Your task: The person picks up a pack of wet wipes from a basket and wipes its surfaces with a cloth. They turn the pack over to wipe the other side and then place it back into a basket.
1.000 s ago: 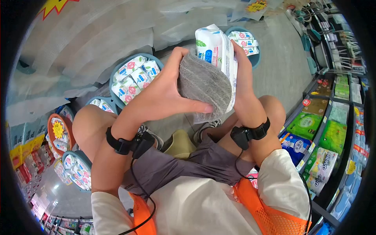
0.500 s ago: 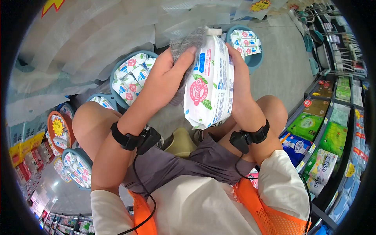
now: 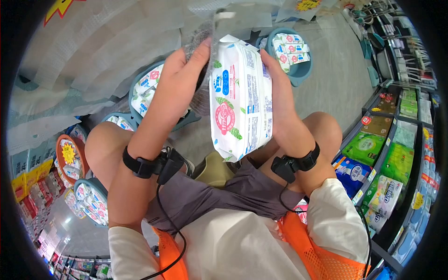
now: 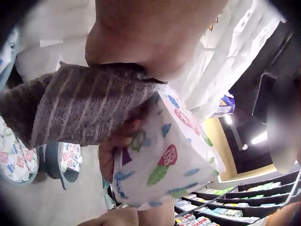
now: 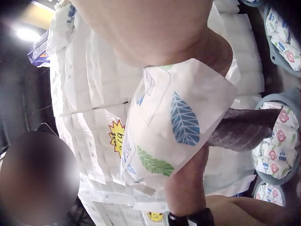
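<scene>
A white wipes packet (image 3: 240, 100) with pink and green print stands tilted between the hands in the head view. The right hand (image 3: 282, 88) grips its right side, fingers mostly behind it. The left hand (image 3: 186, 70) pinches a grey striped cloth (image 3: 200, 100) against the packet's left side, thumb on top. In the left wrist view the cloth (image 4: 80, 106) hangs folded beside the packet (image 4: 164, 150). The right wrist view shows the packet's end (image 5: 178, 117) with leaf prints, the cloth (image 5: 244, 129) sticking out behind it.
Blue tubs (image 3: 301, 77) of similar packets stand on the floor ahead and to the left, with an orange tub (image 3: 83, 154) farther left. Shelves of tissue packs (image 3: 364, 149) line the right side. White sheeting (image 3: 107, 42) hangs in front.
The cloth has gone from covering the packet's front to its left side, and the packet has turned to show its printed face. Lately both hands moved slightly left with it.
</scene>
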The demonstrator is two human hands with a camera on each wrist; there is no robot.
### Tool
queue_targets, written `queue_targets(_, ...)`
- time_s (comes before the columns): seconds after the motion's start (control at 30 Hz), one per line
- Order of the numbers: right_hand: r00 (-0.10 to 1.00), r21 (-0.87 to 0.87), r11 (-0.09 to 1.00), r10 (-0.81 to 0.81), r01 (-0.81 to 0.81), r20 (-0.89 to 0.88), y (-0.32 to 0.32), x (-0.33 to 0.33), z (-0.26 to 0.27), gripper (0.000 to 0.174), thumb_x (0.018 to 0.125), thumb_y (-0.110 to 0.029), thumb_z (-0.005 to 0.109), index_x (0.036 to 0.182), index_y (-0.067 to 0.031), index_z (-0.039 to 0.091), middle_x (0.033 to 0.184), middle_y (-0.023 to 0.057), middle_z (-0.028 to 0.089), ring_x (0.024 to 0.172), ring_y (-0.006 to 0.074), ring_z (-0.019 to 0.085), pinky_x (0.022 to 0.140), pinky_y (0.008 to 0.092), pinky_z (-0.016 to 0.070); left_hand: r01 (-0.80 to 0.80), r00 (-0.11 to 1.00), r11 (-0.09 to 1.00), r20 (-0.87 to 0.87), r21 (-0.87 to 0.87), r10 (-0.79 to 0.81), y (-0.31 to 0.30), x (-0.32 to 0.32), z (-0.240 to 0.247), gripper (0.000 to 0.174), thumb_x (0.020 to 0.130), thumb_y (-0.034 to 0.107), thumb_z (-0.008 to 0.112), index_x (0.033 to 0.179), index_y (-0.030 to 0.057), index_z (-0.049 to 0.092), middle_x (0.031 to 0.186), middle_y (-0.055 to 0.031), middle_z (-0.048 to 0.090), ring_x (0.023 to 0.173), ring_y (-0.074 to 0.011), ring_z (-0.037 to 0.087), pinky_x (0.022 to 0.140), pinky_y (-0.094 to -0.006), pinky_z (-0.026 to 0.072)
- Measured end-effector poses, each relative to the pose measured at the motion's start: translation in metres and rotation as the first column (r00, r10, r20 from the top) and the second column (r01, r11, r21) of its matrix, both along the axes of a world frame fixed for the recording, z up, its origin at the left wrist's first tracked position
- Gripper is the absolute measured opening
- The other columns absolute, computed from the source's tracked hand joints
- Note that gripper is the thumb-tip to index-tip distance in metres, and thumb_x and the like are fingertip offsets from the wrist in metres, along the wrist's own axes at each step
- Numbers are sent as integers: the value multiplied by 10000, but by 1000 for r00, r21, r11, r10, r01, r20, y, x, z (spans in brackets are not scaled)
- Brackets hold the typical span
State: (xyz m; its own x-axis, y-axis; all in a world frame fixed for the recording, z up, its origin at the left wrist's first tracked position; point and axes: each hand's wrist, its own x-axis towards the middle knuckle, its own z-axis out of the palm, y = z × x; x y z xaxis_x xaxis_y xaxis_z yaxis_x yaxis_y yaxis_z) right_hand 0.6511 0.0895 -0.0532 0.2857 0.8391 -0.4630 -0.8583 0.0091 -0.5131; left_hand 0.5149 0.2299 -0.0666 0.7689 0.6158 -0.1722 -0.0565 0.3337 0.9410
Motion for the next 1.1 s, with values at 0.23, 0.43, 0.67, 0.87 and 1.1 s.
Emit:
queue_targets(0.23, 998, -25, 1000, -5, 7, 60, 1, -3, -4, 550, 1084, -452, 467, 1343, 7, 624, 1149, 159, 766, 926, 273, 781, 826, 374, 642, -154, 985, 988, -80, -5, 153, 2, 2, 10, 415, 1084, 386, 566, 1167, -10, 658, 1040, -78, 739, 873, -128, 700, 756, -272, 542)
queue_targets(0.43, 982, -32, 999, 17, -11, 186, 1, -8, 7, 578, 1083, -484, 460, 1351, 2, 621, 1173, 164, 758, 962, 263, 775, 855, 371, 632, -23, 991, 982, 126, -186, 47, 2, 2, 13, 525, 1081, 486, 530, 1243, 0, 644, 1098, -81, 736, 929, -136, 697, 802, -286, 539)
queue_targets(0.67, 970, -88, 996, 22, -1, 242, 3, -7, -3, 635, 1082, -539, 420, 1369, -2, 602, 1183, 158, 750, 981, 260, 770, 860, 375, 630, 157, 986, 984, 36, 83, -161, -2, -9, 12, 627, 1015, 417, 676, 1438, -17, 513, 1348, -111, 626, 1208, -188, 625, 1027, -329, 487)
queue_targets(0.87, 968, -113, 994, 36, -8, 249, 4, -10, 5, 632, 1085, -538, 407, 1376, -9, 595, 1179, 152, 752, 977, 251, 770, 855, 374, 631, 144, 989, 988, -35, 64, -142, -4, -8, 25, 540, 961, 242, 740, 1384, -25, 535, 1268, -119, 666, 1171, -182, 634, 1009, -336, 487)
queue_targets(1.1, 977, -108, 994, 26, -3, 211, 9, -15, 13, 586, 1078, -498, 456, 1375, -13, 596, 1210, 144, 745, 1004, 241, 765, 885, 374, 621, 56, 998, 996, -3, -65, -56, -2, -4, 10, 511, 962, 321, 699, 1312, -28, 570, 1168, -112, 697, 1058, -182, 662, 961, -318, 497)
